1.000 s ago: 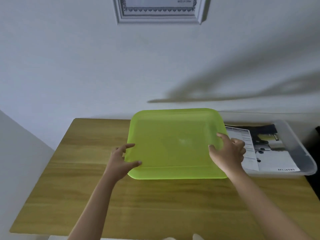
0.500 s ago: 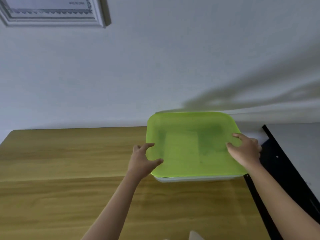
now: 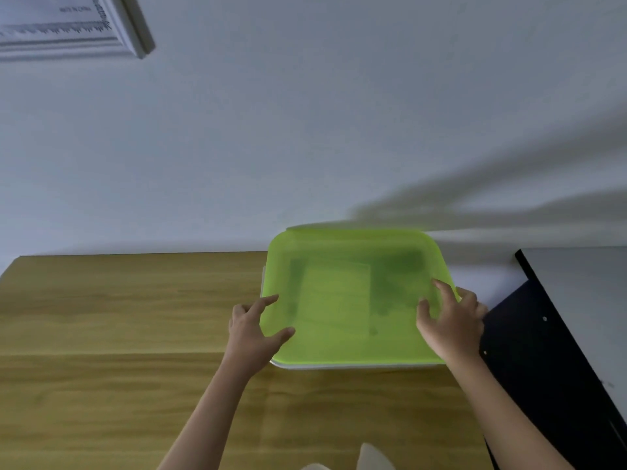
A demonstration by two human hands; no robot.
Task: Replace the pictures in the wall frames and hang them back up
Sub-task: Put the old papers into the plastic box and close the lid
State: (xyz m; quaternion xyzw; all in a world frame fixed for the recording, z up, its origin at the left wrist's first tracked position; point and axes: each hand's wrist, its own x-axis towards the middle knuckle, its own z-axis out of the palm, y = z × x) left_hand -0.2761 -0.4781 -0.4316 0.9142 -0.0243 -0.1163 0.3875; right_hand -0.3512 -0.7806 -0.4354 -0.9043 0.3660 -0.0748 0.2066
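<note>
Both my hands, left hand (image 3: 252, 337) and right hand (image 3: 451, 329), have fingers clamped on the green lid (image 3: 349, 300) sitting on the box; one frame (image 3: 73, 27) hangs at upper left, so the job looks nearly done.

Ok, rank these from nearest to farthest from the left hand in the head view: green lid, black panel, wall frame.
1. Green lid: gripped by the left hand at its left edge.
2. Black panel: far right, past the lid.
3. Wall frame: high up, upper left.

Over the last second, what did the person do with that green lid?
The green lid went from the middle of the wooden table rightward onto the clear bin that held the printed pictures, covering it; dark shapes now show faintly through the lid. The left hand and right hand kept their grip on its two sides. The frame stayed on the wall.
</note>
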